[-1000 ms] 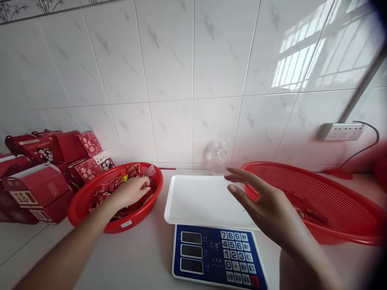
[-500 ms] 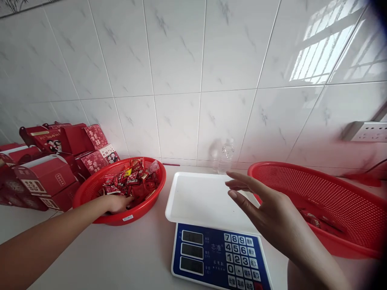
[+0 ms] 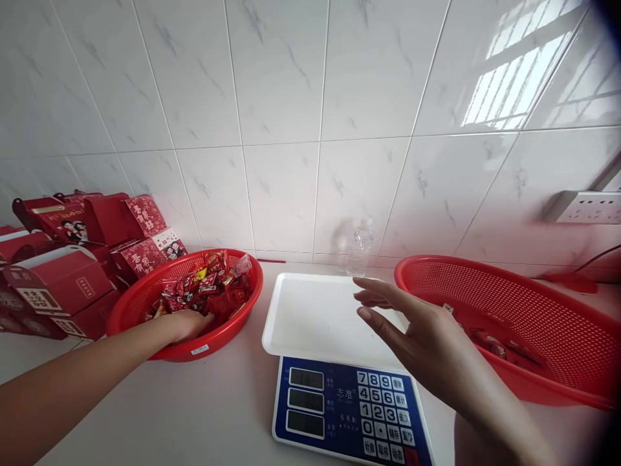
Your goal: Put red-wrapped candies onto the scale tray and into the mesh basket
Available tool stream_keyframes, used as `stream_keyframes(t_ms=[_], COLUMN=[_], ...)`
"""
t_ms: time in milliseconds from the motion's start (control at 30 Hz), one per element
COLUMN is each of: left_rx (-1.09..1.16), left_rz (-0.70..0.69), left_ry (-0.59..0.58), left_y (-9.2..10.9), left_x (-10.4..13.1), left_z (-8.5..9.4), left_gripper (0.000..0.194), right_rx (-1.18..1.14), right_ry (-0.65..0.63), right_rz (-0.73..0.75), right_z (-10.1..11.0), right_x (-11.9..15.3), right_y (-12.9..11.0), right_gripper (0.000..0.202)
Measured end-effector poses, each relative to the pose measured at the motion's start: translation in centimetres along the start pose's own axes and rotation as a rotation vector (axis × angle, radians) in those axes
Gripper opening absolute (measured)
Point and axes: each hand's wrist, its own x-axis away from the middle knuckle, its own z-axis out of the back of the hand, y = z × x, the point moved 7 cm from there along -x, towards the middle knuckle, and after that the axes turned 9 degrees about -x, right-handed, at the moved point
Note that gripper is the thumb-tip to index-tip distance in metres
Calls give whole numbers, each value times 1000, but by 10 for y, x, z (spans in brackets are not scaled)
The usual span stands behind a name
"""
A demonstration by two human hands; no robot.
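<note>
My left hand (image 3: 193, 325) reaches over the near rim of a red plastic basket (image 3: 247, 309) on the left. Its fingers are sunk among small red-wrapped packets (image 3: 206, 285) that look like sweets, so what they touch is hidden. My right hand (image 3: 405, 327) hovers above the right part of a white tray (image 3: 315, 310) on a digital scale (image 3: 347, 408). That hand is open, thumb apart from the slightly bent fingers, and holds nothing. The scale has a blue panel with three displays and a white keypad.
A second red basket (image 3: 548, 291) at right holds a few small packets (image 3: 514, 349). Stacked red gift boxes (image 3: 72, 272) stand at left. Behind the scale are a clear plastic bottle (image 3: 359, 247) and a thin red stick (image 3: 272, 261). A power socket (image 3: 587, 207) is on the tiled wall.
My left hand has sunk a little deeper among the packets in the left basket. The view has shifted slightly; my right hand keeps nearly the same pose over the scale.
</note>
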Motion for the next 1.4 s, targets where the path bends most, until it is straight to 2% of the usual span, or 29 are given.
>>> stream_keyframes(t_ms=[67, 133, 233, 400, 500, 600, 667, 767, 833, 900, 967, 1033, 1100, 1233, 1300, 1400], left_rx=[0, -10, 10, 215, 386, 516, 647, 966, 1205, 1353, 1386, 1329, 1234, 1185, 1242, 1272], left_rz=[-103, -165, -201, -138, -149, -120, -116, -173, -244, -327, -418, -514, -588, -621, -643, -650], left_ry=[-81, -140, -133, -30, 83, 226, 317, 378, 352, 269, 156, 45, -20, -69, -118, -140], left_y=[6, 8, 5, -12, -16, -14, -4, 30, 67, 111, 156, 195, 224, 249, 256, 260], left_x=[3, 5, 6, 7, 9, 13, 17, 22, 24, 26, 30, 34, 38, 37, 37, 32], left_z=[3, 10, 28, 58, 78, 98, 110, 120, 119, 110, 97, 84, 73, 66, 68, 70], left_gripper=[20, 28, 43, 51, 52, 54, 54, 57, 57, 56, 56, 54, 55, 64, 69, 69], right_rx=[3, 6, 2, 2, -1, -28, -43, -76, -154, -267, -376, -449, -442, -246, -164, -169], right_ry=[6, 7, -2, -19, -43, -90, -130, -177, -197, -210, -212, -199, -182, -74, -13, -2], right_rz=[4, 8, 8, -9, -34, -56, -74, -119, -154, -183, -202, -208, -211, -245, -282, -325], right_z=[1, 2, 2, 0, -5, -12, -18, -28, -37, -46, -53, -56, -53, -30, -17, -5], right_x=[0, -1, -2, -2, -1, -2, -4, -8, -10, -11, -12, -13, -15, -18, -19, -18], right_y=[0, 0, 1, 4, 9, 15, 19, 25, 28, 30, 32, 34, 39, 52, 59, 64], right_gripper=[37, 37, 38, 39, 39, 39, 39, 39, 43, 50, 60, 64, 58, 43, 44, 43])
